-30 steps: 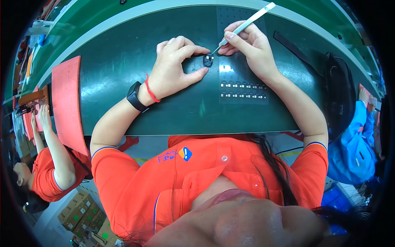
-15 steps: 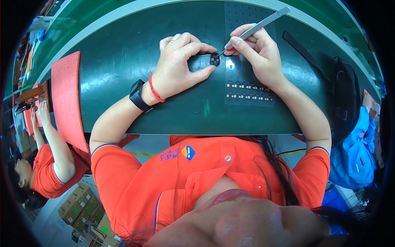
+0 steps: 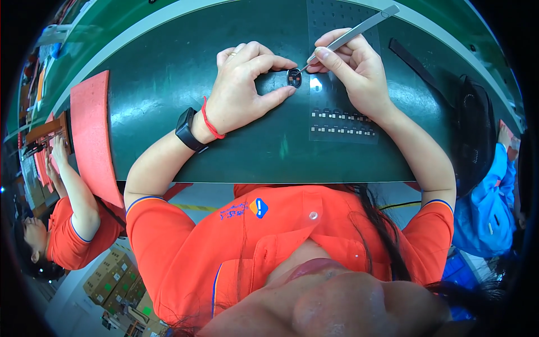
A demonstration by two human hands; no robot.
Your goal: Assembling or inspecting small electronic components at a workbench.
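Observation:
Between thumb and fingertips, my left hand [image 3: 247, 78] pinches a small round black part [image 3: 293, 78] with copper-coloured patches on its face. My right hand [image 3: 356, 73] is closed round a pair of silver tweezers [image 3: 362, 29], held slanted like a pen. The tweezers' tip reaches the upper right of the black part; whether it holds anything there is too small to tell. Under my right hand lies a clear plastic sheet [image 3: 342, 135], with two rows of small pale squares near its near edge and dark spots at its far end.
A pink foam mat [image 3: 92, 135] lies at the left of the green table [image 3: 224, 157]. At the right are a black bag [image 3: 471, 135] and its dark strap [image 3: 412, 64]. One person in red [image 3: 78, 224] works at the left; another in blue [image 3: 488, 202] sits at the right.
The tweezers' tip has shifted slightly up and right, toward the black part's upper right edge. The black part has turned a little in my left fingers. Both grips stay the same.

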